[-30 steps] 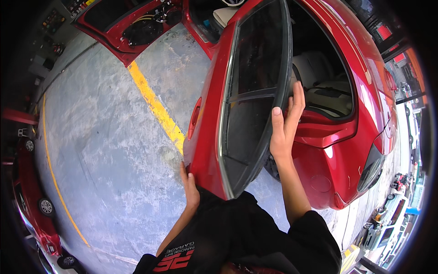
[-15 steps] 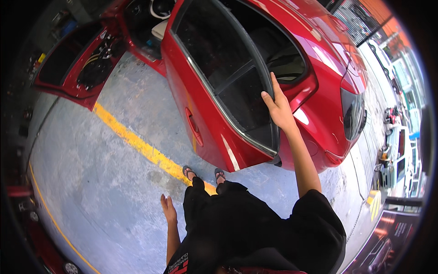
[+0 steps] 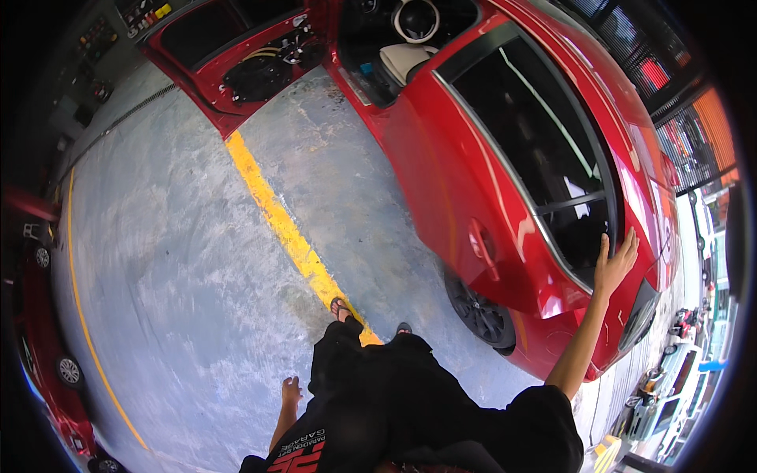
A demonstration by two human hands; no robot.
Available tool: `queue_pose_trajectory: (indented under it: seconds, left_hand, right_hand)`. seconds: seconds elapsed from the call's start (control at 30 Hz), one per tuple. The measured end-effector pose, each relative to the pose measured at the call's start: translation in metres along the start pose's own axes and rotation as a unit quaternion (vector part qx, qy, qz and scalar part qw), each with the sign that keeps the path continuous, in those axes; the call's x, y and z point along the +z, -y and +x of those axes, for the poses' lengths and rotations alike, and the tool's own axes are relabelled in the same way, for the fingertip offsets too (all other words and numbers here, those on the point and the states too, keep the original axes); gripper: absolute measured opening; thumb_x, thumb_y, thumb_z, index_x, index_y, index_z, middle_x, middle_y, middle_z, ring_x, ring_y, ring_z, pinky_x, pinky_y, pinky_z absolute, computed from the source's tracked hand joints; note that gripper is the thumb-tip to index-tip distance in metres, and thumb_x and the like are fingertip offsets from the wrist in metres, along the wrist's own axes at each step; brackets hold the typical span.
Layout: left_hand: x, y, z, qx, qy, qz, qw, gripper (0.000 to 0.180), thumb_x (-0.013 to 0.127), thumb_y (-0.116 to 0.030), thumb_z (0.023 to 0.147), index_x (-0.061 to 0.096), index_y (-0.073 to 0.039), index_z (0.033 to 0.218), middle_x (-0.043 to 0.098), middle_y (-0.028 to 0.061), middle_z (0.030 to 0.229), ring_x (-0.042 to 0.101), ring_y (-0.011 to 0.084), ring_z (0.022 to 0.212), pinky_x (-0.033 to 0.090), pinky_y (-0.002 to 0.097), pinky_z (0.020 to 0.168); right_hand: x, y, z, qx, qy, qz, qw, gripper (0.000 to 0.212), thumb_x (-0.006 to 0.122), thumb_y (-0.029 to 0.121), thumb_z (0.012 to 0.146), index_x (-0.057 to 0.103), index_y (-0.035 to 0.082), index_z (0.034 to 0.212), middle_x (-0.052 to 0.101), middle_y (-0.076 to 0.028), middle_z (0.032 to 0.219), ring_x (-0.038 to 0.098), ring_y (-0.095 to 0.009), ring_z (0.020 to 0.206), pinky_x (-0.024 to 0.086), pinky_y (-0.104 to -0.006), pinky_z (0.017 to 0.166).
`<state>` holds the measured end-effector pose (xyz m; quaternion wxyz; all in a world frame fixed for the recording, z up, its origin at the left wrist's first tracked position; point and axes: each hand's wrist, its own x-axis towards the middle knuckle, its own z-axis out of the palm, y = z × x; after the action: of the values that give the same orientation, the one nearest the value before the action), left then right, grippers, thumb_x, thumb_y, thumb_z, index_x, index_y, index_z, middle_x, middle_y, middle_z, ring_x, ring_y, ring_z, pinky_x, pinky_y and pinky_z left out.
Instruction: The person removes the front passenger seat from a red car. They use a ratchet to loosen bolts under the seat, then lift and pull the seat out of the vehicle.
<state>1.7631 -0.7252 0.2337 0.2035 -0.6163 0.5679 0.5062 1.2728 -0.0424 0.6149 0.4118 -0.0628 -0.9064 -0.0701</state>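
My right hand (image 3: 616,266) lies with its fingers spread flat against the rear end of the window frame on the red car's rear door (image 3: 449,173). That door sits close in to the car body, its door handle (image 3: 482,250) facing me; I cannot tell whether it is latched. Below the door's rear edge shows a black wheel (image 3: 481,311). My left hand (image 3: 292,390) hangs at my side, empty, its fingers loosely bent and apart from the car.
The car's front door (image 3: 260,71) stands wide open, its inner side bare with wiring showing. A yellow line (image 3: 284,229) runs along the grey floor to my feet. Another red car (image 3: 51,347) is at the far left. Parked vehicles (image 3: 670,386) stand beyond on the right.
The rear door has swung inward to the car body, moving right with my right hand on it. My view has shifted, and the rear wheel now shows. My left-hand fingers have bent more.
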Motion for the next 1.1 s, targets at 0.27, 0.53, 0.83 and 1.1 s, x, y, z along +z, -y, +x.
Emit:
queue_pose_trajectory:
  seconds: [0.27,0.53,0.83,1.1]
  left_hand:
    - [-0.081,-0.119,0.082,0.045,0.039,0.015,0.998,0.054,0.055,-0.047,0.098,0.05,-0.008,0.136,0.065,0.0156,0.116,0.068,0.0315,0.098,0.054,0.0509,0.08]
    - [-0.077,-0.351,0.146,0.155,0.057,0.036,0.986,0.05,0.053,-0.043,0.099,0.059,-0.005,0.129,0.07,0.0127,0.111,0.07,0.0232,0.094,0.053,0.0386,0.078]
    - [0.022,-0.515,0.22,0.082,0.139,0.046,0.986,0.048,0.053,-0.043,0.098,0.063,-0.001,0.12,0.073,0.0123,0.102,0.071,0.0205,0.083,0.052,0.0345,0.067]
    - [0.007,-0.706,0.245,0.101,0.077,0.057,0.99,0.051,0.049,-0.047,0.097,0.062,-0.004,0.122,0.072,0.0126,0.105,0.07,0.0231,0.088,0.052,0.037,0.073]
  right_hand:
    - [0.065,0.216,-0.131,0.037,0.295,0.271,0.916,0.056,0.061,0.03,0.099,0.048,-0.005,0.141,0.052,-0.027,0.142,0.046,-0.045,0.134,0.031,-0.0508,0.116]
    - [0.115,0.307,-0.431,0.103,0.872,0.33,0.348,0.045,0.069,0.031,0.092,0.064,0.006,0.129,0.069,-0.009,0.122,0.064,-0.027,0.108,0.048,-0.0375,0.097]
    - [0.296,0.268,-0.458,0.582,0.719,0.304,0.226,0.019,0.071,0.024,0.089,0.074,0.007,0.098,0.071,-0.002,0.088,0.065,-0.019,0.084,0.053,-0.0391,0.074]
    - [0.506,0.575,0.029,0.238,0.524,0.474,0.666,0.04,0.066,0.027,0.095,0.064,0.001,0.125,0.07,-0.013,0.094,0.065,-0.02,0.088,0.051,-0.0333,0.085]
